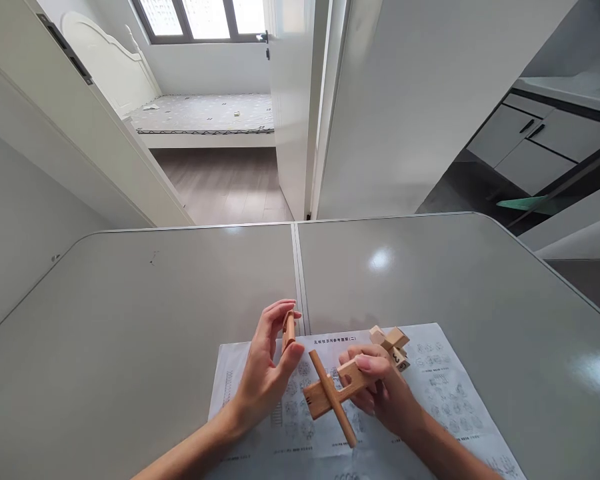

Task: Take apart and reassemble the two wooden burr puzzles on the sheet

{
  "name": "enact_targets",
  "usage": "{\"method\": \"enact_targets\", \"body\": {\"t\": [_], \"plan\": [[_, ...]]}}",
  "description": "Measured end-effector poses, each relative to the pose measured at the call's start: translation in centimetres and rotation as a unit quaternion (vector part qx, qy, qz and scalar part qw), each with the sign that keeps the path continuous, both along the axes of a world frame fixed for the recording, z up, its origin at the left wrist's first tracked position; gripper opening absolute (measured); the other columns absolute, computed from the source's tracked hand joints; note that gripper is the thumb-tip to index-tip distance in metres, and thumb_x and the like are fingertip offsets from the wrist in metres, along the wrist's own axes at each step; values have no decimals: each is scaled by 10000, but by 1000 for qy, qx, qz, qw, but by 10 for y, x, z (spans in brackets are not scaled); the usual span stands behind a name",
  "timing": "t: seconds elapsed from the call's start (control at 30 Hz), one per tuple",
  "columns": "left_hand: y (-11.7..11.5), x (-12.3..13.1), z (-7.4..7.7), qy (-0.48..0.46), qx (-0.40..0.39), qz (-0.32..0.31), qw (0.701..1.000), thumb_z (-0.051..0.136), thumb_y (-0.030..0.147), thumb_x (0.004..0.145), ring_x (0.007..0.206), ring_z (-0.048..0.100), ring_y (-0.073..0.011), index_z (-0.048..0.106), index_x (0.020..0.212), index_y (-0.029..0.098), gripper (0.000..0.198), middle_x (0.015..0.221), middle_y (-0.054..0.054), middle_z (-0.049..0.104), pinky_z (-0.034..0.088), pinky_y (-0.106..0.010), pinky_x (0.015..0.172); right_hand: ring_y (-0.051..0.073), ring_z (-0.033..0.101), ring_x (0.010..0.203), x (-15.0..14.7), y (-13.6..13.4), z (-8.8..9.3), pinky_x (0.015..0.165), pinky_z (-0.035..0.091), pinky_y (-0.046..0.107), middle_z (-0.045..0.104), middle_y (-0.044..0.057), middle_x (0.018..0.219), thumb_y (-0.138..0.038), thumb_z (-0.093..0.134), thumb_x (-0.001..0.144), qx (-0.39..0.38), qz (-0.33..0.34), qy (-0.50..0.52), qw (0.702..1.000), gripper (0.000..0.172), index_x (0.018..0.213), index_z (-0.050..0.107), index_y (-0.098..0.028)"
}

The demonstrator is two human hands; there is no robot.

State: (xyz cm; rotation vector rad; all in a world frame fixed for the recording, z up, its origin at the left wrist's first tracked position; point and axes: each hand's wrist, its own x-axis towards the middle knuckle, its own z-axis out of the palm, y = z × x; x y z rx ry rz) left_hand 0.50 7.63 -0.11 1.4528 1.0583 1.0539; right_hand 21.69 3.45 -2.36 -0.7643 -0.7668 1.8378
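Observation:
My left hand (271, 353) grips a small wooden piece (289, 331) between thumb and fingers, held upright above the top edge of a printed sheet (325, 460). To its right, my right hand (383, 387) pinches a notched wooden block (353, 379). A thin wooden stick (334, 400) crosses that block at an angle, near its far end. Behind the right hand, several light wooden blocks (396, 339) sit in a cluster on the sheet, one marked with a dark numeral. The two held pieces are apart.
The sheet, with printed diagrams, lies on a grey table (220, 280) with a seam down its middle. Beyond the table are an open door (295, 100), a bed (205, 113) under a window, and cabinets (540, 143) at the right.

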Motion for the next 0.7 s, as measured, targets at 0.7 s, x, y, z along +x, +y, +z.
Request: {"method": "enact_targets", "body": {"t": [0.7], "plan": [[-11, -68, 0, 350, 147, 87, 921, 860, 441, 866, 1271, 700, -314, 472, 1467, 316, 726, 1441, -100, 623, 598, -490, 1083, 82, 299, 414, -3, 0, 2, 458, 248, 245, 373, -79, 449, -492, 640, 955, 41, 18, -43, 998, 480, 600, 452, -230]]}}
